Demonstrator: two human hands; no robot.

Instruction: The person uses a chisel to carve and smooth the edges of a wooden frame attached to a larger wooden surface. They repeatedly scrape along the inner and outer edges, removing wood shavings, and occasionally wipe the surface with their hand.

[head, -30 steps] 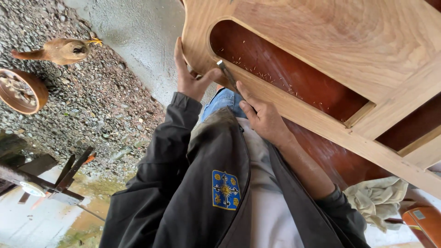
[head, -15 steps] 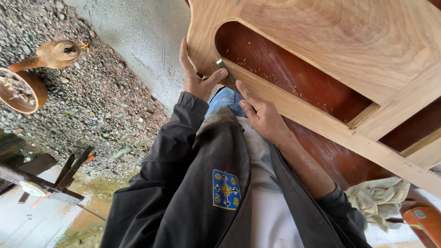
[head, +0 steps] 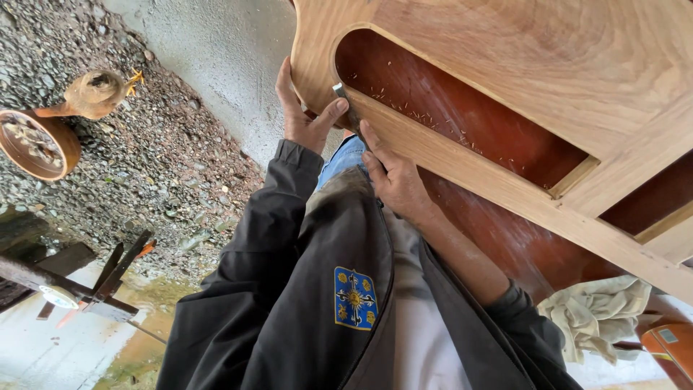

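- The wooden frame (head: 505,94), pale and with a curved cut-out over a dark red panel (head: 462,123), fills the upper right of the view and runs off the top and right edges.
- The left hand (head: 307,115) wraps the rounded corner of the frame, fingers behind the edge and thumb pressed on the front face.
- The right hand (head: 393,180) lies flat along the lower rail just beside the left hand, fingers closed about the handle of a small metal scraper (head: 343,97), whose tip sits at the inner curve of the cut-out.
- By its looks the frame is stiff, heavy solid wood, not fragile; its rails and rounded corner seem the best places to hold it.
- Fine shavings (head: 404,105) dot the red panel.
- Hidden: what carries the frame, most of the scraper under the hand, and the left fingertips behind the corner.
- Gravel ground (head: 144,166), a clay bowl (head: 32,144) and a crumpled cloth (head: 595,314) lie around.
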